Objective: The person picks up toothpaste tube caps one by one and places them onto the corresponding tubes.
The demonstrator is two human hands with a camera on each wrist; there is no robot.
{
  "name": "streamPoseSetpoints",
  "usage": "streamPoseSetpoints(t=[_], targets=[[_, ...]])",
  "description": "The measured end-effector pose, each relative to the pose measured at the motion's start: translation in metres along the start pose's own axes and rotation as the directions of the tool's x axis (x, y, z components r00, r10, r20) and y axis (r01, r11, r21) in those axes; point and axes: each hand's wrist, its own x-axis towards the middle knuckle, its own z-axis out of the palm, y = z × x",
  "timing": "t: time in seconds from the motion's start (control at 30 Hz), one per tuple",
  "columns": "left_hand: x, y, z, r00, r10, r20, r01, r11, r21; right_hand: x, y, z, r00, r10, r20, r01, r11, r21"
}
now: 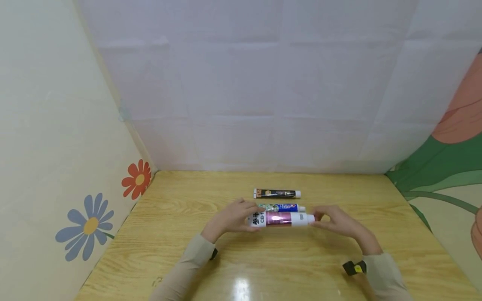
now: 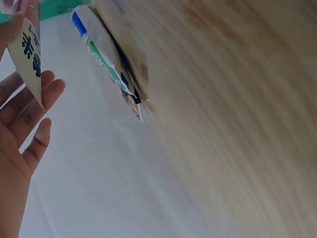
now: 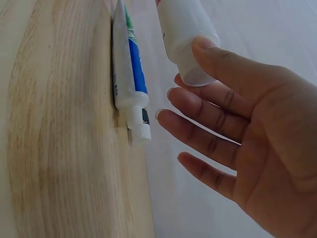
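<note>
A white and pink toothpaste tube (image 1: 278, 219) is held sideways above the table between both hands. At its flat crimped end, my left hand (image 1: 235, 216) pinches it with thumb and fingers; dark characters show there in the left wrist view. My right hand (image 1: 336, 221) pinches the white cap end between thumb and fingers, the other fingers spread apart in the right wrist view. Just behind it on the table lies a blue and green tube (image 1: 287, 207) with a white cap, partly hidden. Farther back lies a black tube (image 1: 276, 193), also white-capped.
The wooden table (image 1: 180, 259) meets a white sheet (image 1: 241, 104) hanging at the back. Flower-painted walls (image 1: 45, 146) stand on either side. Each wrist wears a dark band (image 1: 354, 268).
</note>
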Motion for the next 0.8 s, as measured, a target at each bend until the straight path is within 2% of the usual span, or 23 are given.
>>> streamPoseSetpoints(t=[0.17, 0.4, 0.63, 0.8], targets=[[-0.003, 0.001, 0.004, 0.997, -0.016, 0.077, 0.016, 1.0, 0.0, -0.001, 0.002, 0.005, 1.0, 0.006, 0.028, -0.006, 1.0, 0.002], [-0.002, 0.002, 0.006, 0.993, -0.019, 0.118, 0.019, 1.0, 0.002, 0.0, 0.004, 0.008, 0.999, 0.02, 0.05, -0.02, 1.0, 0.002], [-0.002, 0.006, 0.009, 0.978, -0.047, 0.202, 0.049, 0.999, -0.006, -0.002, 0.006, 0.012, 0.997, 0.012, 0.08, -0.012, 1.0, 0.002], [-0.003, 0.009, 0.009, 0.975, -0.036, 0.219, 0.041, 0.999, -0.019, -0.003, 0.008, 0.015, 0.996, 0.0, 0.091, -0.001, 1.0, 0.01]])
